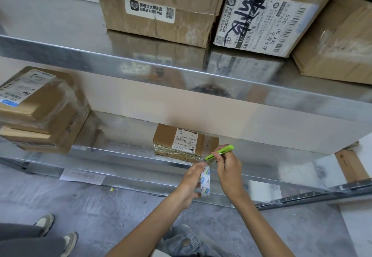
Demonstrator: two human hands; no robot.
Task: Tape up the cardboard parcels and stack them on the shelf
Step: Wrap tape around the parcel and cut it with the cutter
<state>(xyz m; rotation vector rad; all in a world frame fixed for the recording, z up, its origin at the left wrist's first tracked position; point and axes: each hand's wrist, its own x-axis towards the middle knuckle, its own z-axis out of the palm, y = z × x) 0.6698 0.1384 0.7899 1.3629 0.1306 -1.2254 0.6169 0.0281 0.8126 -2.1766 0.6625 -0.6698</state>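
Head view: the left hand (190,184) curls round a tape roll (205,182), held on edge toward 5 o'clock of centre. The right hand (228,166) grips a green cutter (220,152), its tip at the tape just above the roll. A small labelled parcel (181,142) sits on the lower shelf (124,142), just beyond both hands. A stack of parcels (40,112) lies at 9 o'clock, and more boxes (157,15) stand on the upper shelf (50,21) from 12 to 2 o'clock.

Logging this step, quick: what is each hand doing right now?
Left hand: holding the tape roll.
Right hand: holding the green knife.
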